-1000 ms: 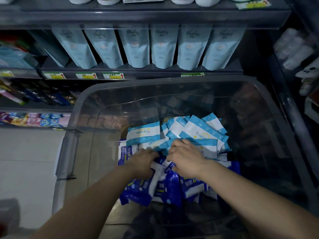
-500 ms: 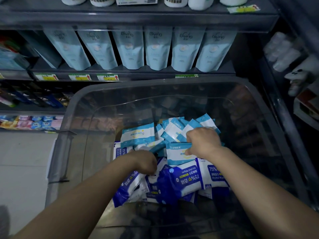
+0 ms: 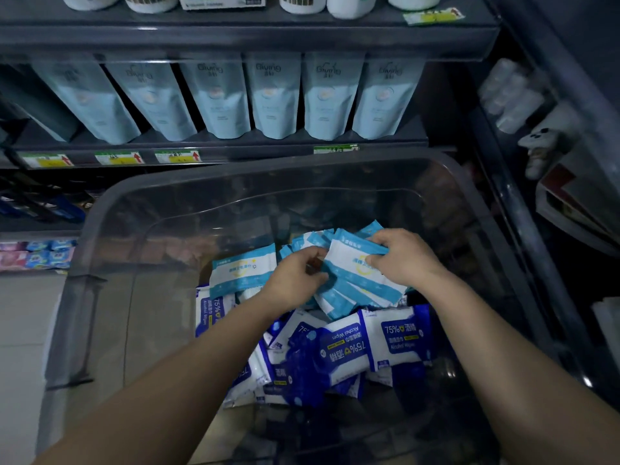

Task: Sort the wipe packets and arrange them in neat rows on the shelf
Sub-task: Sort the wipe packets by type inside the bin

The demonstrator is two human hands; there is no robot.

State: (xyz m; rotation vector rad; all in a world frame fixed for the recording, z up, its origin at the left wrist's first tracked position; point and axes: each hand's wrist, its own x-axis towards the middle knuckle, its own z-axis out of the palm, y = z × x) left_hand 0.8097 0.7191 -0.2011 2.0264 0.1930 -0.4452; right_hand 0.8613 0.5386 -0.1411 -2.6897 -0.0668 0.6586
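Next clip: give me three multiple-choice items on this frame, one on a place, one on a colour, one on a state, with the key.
1. Where do the dark blue alcohol wipe packets lie?
A. On the top shelf.
B. In the clear bin, nearer the person than the light blue packets.
C. On the floor.

2. What colour are the bands on the packets in the hands?
A. Red.
B. Green.
C. Light blue.

3. What are the left hand and right hand doing?
A. Both grip a fanned stack of light blue packets.
B. Both hang idle outside the bin.
C. Each holds a bottle.

Key: 1 B, they fill the bin's near side; 2 C, light blue bands edge the white fronts; 3 A, fingers of both curl round the stack.
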